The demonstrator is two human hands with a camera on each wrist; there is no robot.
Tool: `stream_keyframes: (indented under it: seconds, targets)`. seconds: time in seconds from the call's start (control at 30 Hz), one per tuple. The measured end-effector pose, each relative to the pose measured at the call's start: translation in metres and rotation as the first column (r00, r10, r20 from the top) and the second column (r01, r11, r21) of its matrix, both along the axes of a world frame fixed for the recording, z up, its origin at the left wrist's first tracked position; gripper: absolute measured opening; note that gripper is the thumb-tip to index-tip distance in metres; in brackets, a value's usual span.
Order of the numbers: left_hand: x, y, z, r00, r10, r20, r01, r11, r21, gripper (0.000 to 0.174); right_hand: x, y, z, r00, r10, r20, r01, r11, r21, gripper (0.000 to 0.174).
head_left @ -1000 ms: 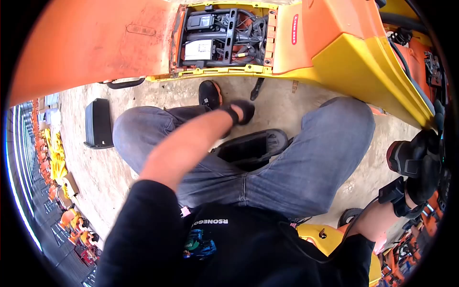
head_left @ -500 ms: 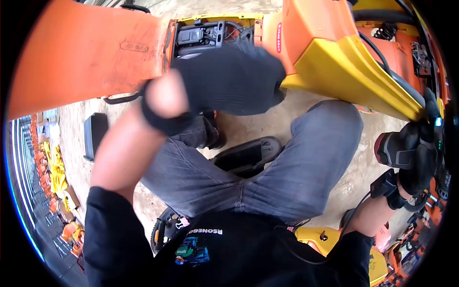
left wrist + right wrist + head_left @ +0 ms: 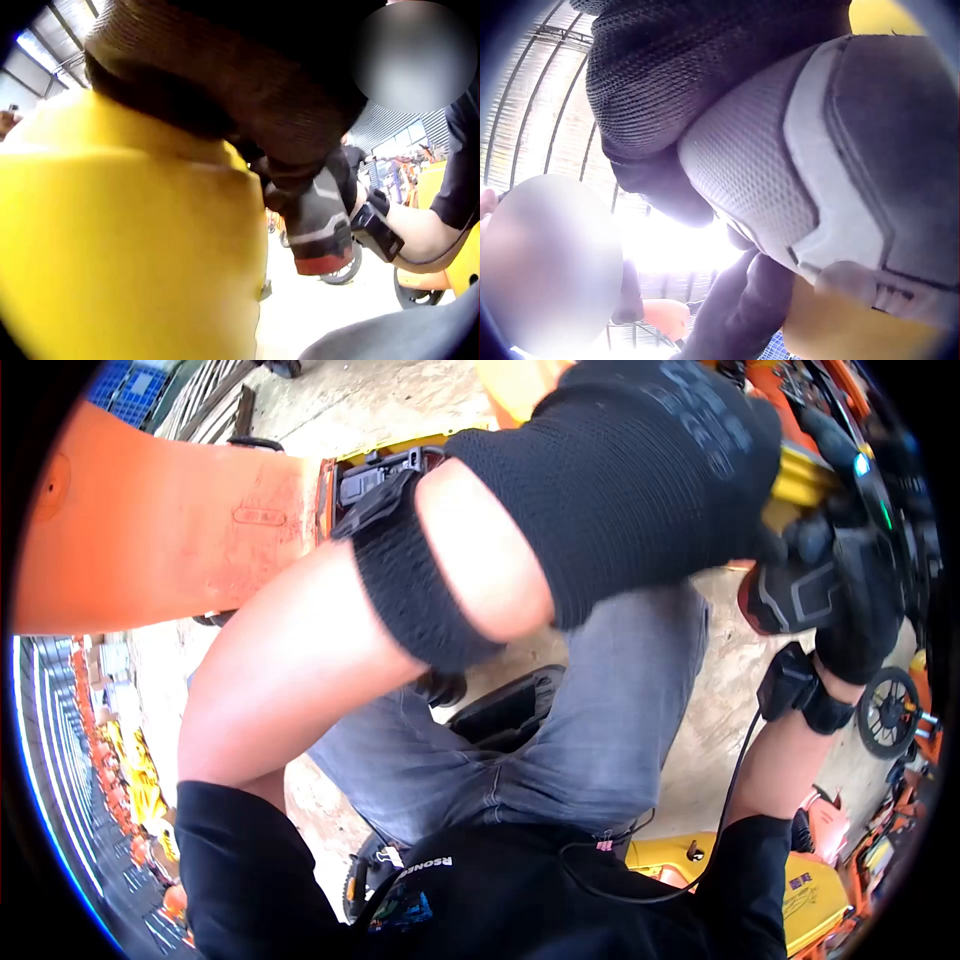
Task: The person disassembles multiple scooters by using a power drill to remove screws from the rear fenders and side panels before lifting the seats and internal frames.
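My right hand point(image 3: 865, 600), in a black glove, grips a cordless power tool point(image 3: 790, 595) with a dark grey body, light stripes and a red-edged end. The tool's grey side point(image 3: 742, 165) fills much of the right wrist view, with gloved fingers point(image 3: 757, 300) by it. My left hand point(image 3: 650, 480), also gloved in black, reaches across to the right, its fingers close to the tool. In the left wrist view that glove point(image 3: 225, 90) lies over a yellow body panel point(image 3: 135, 240). I cannot tell whether the left fingers hold anything.
An orange vehicle cover point(image 3: 180, 520) borders an open compartment point(image 3: 365, 480) with wiring and a black module. A black tray-like part point(image 3: 510, 705) lies between the person's legs. Yellow bodywork point(image 3: 780, 870) and a wheel point(image 3: 888, 710) stand to the right. A cable runs along the right arm.
My left hand has risen from above the floor between the legs, passing over the open compartment to the right towards the tool. The right hand keeps holding the tool. The head view has shifted.
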State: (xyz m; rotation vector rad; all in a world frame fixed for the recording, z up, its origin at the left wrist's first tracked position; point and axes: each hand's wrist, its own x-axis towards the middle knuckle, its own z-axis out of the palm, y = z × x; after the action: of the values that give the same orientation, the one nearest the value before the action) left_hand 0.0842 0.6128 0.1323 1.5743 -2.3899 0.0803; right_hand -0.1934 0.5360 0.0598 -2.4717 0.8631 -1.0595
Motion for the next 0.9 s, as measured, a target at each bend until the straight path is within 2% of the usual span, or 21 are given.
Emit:
stream_keyframes:
  seconds: [0.07, 0.13, 0.17, 0.2, 0.27, 0.33, 0.37, 0.43, 0.5, 0.53, 0.57, 0.63, 0.67, 0.77, 0.83, 0.9]
  targets:
    - [-0.002, -0.014, 0.0, 1.0, 0.002, -0.007, -0.002, 1.0, -0.001, 0.043, 0.018, -0.01, 0.003, 0.996, 0.073, 0.056, -0.072, 0.997, -0.025, 0.023]
    - [-0.001, -0.03, -0.003, 0.999, 0.033, 0.006, -0.033, 0.999, -0.004, 0.051, 0.05, 0.0, 0.023, 0.992, 0.113, -0.051, -0.12, 0.981, -0.156, 0.024]
    - [0.002, -0.035, -0.004, 0.998, 0.066, 0.01, -0.066, 0.998, -0.002, 0.054, 0.092, 0.018, 0.038, 0.992, 0.025, 0.126, -0.005, 0.987, -0.159, 0.03]
    - [0.005, -0.042, -0.006, 0.995, 0.103, 0.005, -0.103, 0.995, 0.016, 0.058, 0.086, 0.014, 0.033, 0.953, 0.111, 0.282, -0.115, 0.993, -0.001, 0.034]
    - [0.009, -0.046, -0.001, 0.988, 0.148, -0.037, -0.149, 0.989, -0.013, 0.06, 0.072, 0.008, 0.024, 0.75, 0.171, 0.639, -0.389, 0.895, 0.217, 0.043]
    - [0.009, -0.054, -0.004, 0.972, 0.216, -0.096, -0.215, 0.976, 0.018, 0.058, 0.045, 0.009, 0.003, 0.745, 0.235, 0.624, -0.407, 0.902, 0.145, 0.042]
    - [0.008, -0.055, -0.001, 0.95, 0.284, -0.13, -0.27, 0.956, 0.112, 0.056, 0.03, 0.019, -0.01, 0.698, 0.12, 0.706, -0.436, 0.854, 0.285, 0.038]
    - [0.018, -0.068, -0.012, 0.955, 0.217, -0.203, -0.209, 0.976, 0.06, 0.057, -0.001, 0.035, -0.041, 0.59, -0.144, 0.795, -0.512, 0.695, 0.505, 0.032]
    - [0.024, -0.077, -0.018, 0.946, 0.224, -0.234, -0.219, 0.974, 0.049, 0.058, -0.033, 0.046, -0.101, 0.577, -0.474, 0.665, -0.381, 0.564, 0.733, 0.03]
    - [0.025, -0.082, -0.014, 0.957, 0.207, -0.205, -0.196, 0.978, 0.074, 0.058, -0.049, 0.053, -0.134, 0.594, -0.611, 0.523, -0.248, 0.479, 0.842, 0.027]
    - [0.016, -0.076, -0.013, 0.947, 0.206, -0.246, -0.191, 0.978, 0.083, 0.057, -0.065, 0.06, -0.168, 0.584, -0.727, 0.36, -0.118, 0.363, 0.924, 0.025]
    - [0.023, -0.09, -0.022, 0.933, 0.233, -0.276, -0.203, 0.97, 0.131, 0.059, -0.098, 0.082, -0.223, 0.533, -0.82, 0.206, -0.186, 0.124, 0.975, 0.023]
    - [0.019, -0.093, -0.021, 0.935, 0.23, -0.27, -0.2, 0.971, 0.133, 0.059, -0.106, 0.093, -0.235, 0.514, -0.841, 0.167, -0.187, 0.08, 0.979, 0.023]
    - [0.011, -0.081, -0.011, 0.94, 0.248, -0.232, -0.232, 0.968, 0.093, 0.061, -0.116, 0.105, -0.241, 0.527, -0.832, 0.17, -0.216, 0.063, 0.974, 0.023]
    - [0.023, -0.085, -0.014, 0.946, 0.292, -0.142, -0.288, 0.956, 0.05, 0.062, -0.12, 0.096, -0.24, 0.56, -0.809, 0.179, -0.202, 0.076, 0.976, 0.026]
    - [0.026, -0.087, -0.017, 0.943, 0.31, -0.119, -0.309, 0.951, 0.024, 0.062, -0.114, 0.071, -0.209, 0.585, -0.756, 0.292, -0.248, 0.176, 0.953, 0.031]
